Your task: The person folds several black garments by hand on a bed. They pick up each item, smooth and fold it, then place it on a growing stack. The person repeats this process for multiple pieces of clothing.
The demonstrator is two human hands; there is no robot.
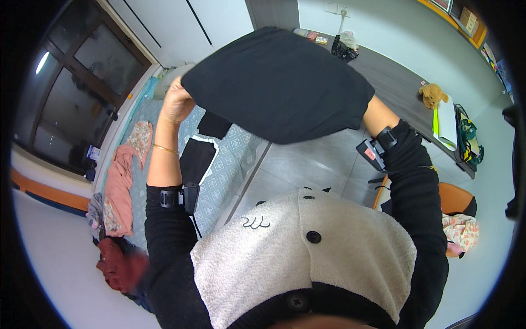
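A large piece of black cloth (275, 82), perhaps a garment, is spread in the air in front of me. My left hand (179, 100) grips its left edge, fingers curled partly behind the fabric. On the other side my right forearm (379, 115) runs up behind the cloth's right corner, and the fabric hides that hand. Below the cloth, a folded black garment (198, 158) with a white edge lies on the patterned bed cover (218, 181). Another small black cloth piece (214, 124) is beside it, partly covered by the raised cloth.
Pink clothing (120, 181) lies along the bed's window side, with a dark red garment (113, 265) nearer me. A long grey desk (382, 74) on the right bears a teddy bear (433, 96), papers and a black plastic bag (343, 50). Under it stands an orange-backed chair (456, 198).
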